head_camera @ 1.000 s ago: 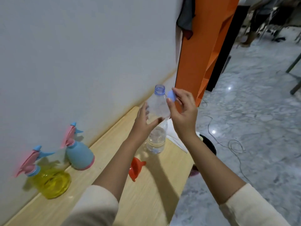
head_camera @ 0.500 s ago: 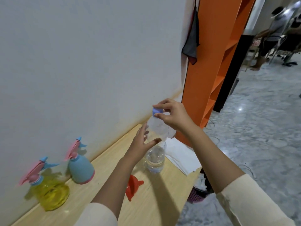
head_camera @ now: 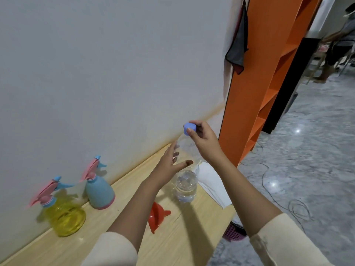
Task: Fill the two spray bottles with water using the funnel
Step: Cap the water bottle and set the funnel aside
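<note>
A clear water bottle [head_camera: 185,187] with a little water stands on the wooden table [head_camera: 172,246]. My left hand [head_camera: 169,166] wraps its upper body. My right hand [head_camera: 205,143] pinches the blue cap [head_camera: 189,128], which sits on the bottle's mouth. A red funnel [head_camera: 156,215] lies on its side on the table, just left of the bottle. Against the wall at the left stand two spray bottles: a yellow spray bottle [head_camera: 64,217] and a light blue spray bottle [head_camera: 99,191], both with pink and blue trigger heads on.
White paper [head_camera: 213,185] lies at the table's far right end. An orange shelf [head_camera: 259,83] rises behind it with a dark cloth [head_camera: 237,47] hanging. A pink basket [head_camera: 233,234] and cables [head_camera: 297,208] are on the floor. A person [head_camera: 336,45] stands far right.
A second ago my right hand held the cap off, beside the open neck. It has since set the cap on the bottle's mouth and stays on it. My left hand kept its hold.
</note>
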A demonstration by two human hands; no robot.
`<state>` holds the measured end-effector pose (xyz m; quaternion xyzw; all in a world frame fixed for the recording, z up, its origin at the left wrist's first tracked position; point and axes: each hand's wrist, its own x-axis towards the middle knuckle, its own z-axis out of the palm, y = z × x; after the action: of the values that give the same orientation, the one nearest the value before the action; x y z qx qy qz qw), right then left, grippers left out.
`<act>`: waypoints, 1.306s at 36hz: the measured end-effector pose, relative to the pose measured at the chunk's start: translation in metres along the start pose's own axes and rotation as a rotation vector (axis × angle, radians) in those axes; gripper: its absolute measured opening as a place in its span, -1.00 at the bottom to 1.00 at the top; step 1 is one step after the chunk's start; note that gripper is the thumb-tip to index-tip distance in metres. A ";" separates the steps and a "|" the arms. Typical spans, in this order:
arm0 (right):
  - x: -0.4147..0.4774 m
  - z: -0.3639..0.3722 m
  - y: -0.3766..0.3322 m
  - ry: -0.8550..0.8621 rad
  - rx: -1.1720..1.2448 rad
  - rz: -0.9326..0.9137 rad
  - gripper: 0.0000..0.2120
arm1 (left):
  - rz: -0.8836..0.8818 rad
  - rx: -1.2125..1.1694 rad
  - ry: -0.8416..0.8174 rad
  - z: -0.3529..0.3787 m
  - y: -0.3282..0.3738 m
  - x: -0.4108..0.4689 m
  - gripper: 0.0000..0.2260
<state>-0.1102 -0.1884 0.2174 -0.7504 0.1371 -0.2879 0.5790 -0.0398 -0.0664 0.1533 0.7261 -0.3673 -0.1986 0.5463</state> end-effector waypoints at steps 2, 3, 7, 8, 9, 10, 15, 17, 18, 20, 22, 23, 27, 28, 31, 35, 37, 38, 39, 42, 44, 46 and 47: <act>0.000 0.005 0.003 0.048 0.001 -0.008 -0.77 | -0.008 -0.007 0.000 0.000 -0.001 -0.001 -0.45; 0.000 0.008 0.004 0.064 -0.002 -0.019 -0.75 | -0.013 -0.009 -0.002 0.000 -0.001 -0.002 -0.45; 0.003 0.015 0.003 0.030 -0.055 -0.048 -0.75 | -0.042 -0.003 -0.010 -0.004 0.000 -0.002 -0.48; 0.003 0.014 0.003 -0.004 -0.063 -0.049 -0.76 | -0.048 -0.001 -0.010 -0.003 0.001 -0.001 -0.47; 0.004 0.013 0.004 -0.048 -0.057 -0.040 -0.76 | -0.054 -0.001 -0.008 -0.002 0.002 -0.001 -0.46; 0.005 0.010 0.005 -0.100 -0.037 -0.022 -0.73 | -0.057 -0.002 -0.003 -0.002 0.003 -0.001 -0.44; 0.005 0.001 0.008 -0.211 0.067 -0.013 -0.81 | -0.048 -0.008 0.031 0.003 0.003 -0.005 -0.44; 0.007 0.001 0.010 -0.146 0.082 -0.038 -0.87 | -0.046 0.003 0.040 0.005 0.003 -0.004 -0.43; 0.008 0.002 0.011 -0.117 0.092 -0.037 -0.89 | -0.046 0.007 0.042 0.006 0.003 -0.005 -0.42; 0.008 0.007 0.012 -0.050 0.110 -0.033 -0.91 | -0.041 -0.003 0.043 0.008 0.004 -0.005 -0.44; 0.007 0.010 0.011 0.033 0.104 -0.058 -0.80 | -0.033 -0.001 0.051 0.010 0.006 -0.005 -0.45; 0.007 0.012 0.011 0.065 0.101 -0.070 -0.75 | -0.028 0.003 0.058 0.012 0.005 -0.005 -0.44; 0.007 0.007 0.006 0.037 0.088 -0.064 -0.76 | -0.020 -0.001 0.058 0.015 0.009 -0.004 -0.42; 0.007 0.005 0.005 -0.006 0.103 -0.060 -0.81 | -0.025 -0.012 0.054 0.016 0.008 -0.002 -0.41; 0.006 -0.001 0.010 -0.097 0.129 -0.070 -0.85 | -0.045 0.002 0.057 0.014 0.010 -0.002 -0.32; -0.006 0.003 0.029 -0.138 0.082 -0.050 -0.88 | -0.133 0.023 0.120 0.029 -0.006 -0.020 -0.25; -0.009 0.010 0.031 -0.061 0.035 -0.059 -0.89 | -0.135 0.023 0.144 0.027 -0.009 -0.026 -0.26; -0.009 0.012 0.029 -0.034 0.050 -0.067 -0.87 | -0.133 0.038 0.145 0.025 -0.010 -0.027 -0.26; -0.008 0.013 0.026 -0.016 0.050 -0.076 -0.85 | -0.132 0.047 0.148 0.025 -0.010 -0.025 -0.26; -0.006 0.012 0.023 -0.010 0.066 -0.085 -0.81 | -0.122 0.074 0.159 0.024 -0.006 -0.020 -0.21; -0.008 0.009 0.023 -0.033 0.072 -0.109 -0.79 | -0.110 0.136 0.176 0.023 -0.006 -0.021 -0.15; -0.008 0.005 0.026 -0.065 0.038 -0.135 -0.69 | -0.130 0.184 0.183 0.019 -0.009 -0.023 -0.06; -0.009 0.003 0.028 -0.080 0.012 -0.137 -0.60 | -0.151 0.209 0.170 0.016 -0.013 -0.026 -0.03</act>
<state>-0.1118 -0.1896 0.1885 -0.7655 0.0602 -0.2974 0.5674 -0.0634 -0.0557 0.1329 0.8187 -0.2827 -0.1376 0.4805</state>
